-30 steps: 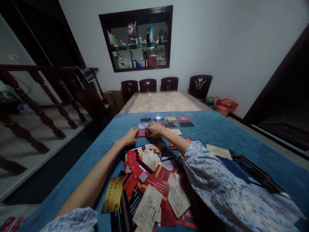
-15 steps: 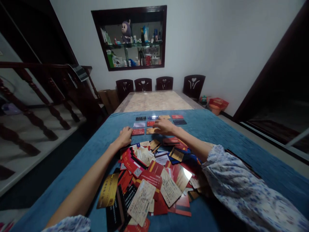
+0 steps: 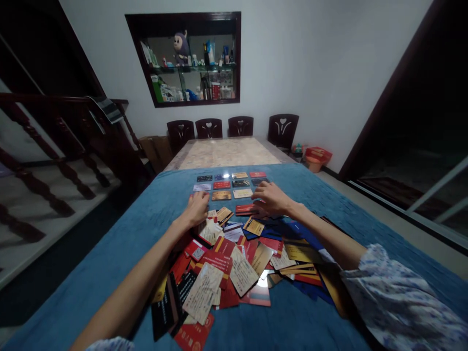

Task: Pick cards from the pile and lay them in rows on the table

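Observation:
My left hand (image 3: 198, 208) rests low at the left end of the nearest card row, its fingers loosely spread and pointing down. It covers the spot where a red card lay, beside a gold card (image 3: 221, 195). Over the right side of the rows is my right hand (image 3: 272, 197), fingers apart and bent. Its fingertips come close to a white card (image 3: 243, 194), and a red card (image 3: 244, 209) lies under its near side. Whether it touches either is unclear. A messy heap of bank-type cards (image 3: 215, 263) spreads between my forearms, some face down.
A blue cloth (image 3: 120, 273) covers the near part of the table, with bare marble tabletop (image 3: 226, 153) beyond. Farther rows hold a black card (image 3: 204, 178) and a red card (image 3: 258, 174). Chairs (image 3: 283, 129) stand at the far end; a railing (image 3: 47, 180) runs at left.
My right hand has moved right and nearer me, uncovering a black card and the white card. My left hand has shifted onto the red card's spot. The view has turned slightly right.

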A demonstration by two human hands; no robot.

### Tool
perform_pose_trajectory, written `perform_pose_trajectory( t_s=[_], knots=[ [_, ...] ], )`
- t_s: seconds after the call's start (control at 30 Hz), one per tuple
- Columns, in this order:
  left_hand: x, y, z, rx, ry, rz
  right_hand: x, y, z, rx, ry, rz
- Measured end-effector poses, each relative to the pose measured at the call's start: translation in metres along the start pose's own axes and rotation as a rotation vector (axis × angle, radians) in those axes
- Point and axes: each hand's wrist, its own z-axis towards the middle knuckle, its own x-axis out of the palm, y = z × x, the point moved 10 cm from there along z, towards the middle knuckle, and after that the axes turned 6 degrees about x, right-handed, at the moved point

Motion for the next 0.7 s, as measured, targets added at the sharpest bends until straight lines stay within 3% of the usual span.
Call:
perform_pose_trajectory(
  t_s=[0.33,0.53,0.7],
  knots=[
    [0.0,-0.104,0.016,0.205,-0.009,-0.044,0.017,-0.049,-0.05,0.075,-0.036,0.059],
    [0.005,-0.157,0.022,0.322,0.036,0.015,0.024,-0.048,-0.058,0.009,-0.109,0.172],
    [0.008,-0.183,0.03,0.356,0.059,0.03,0.028,-0.047,-0.06,0.015,-0.099,0.189]
  ],
)
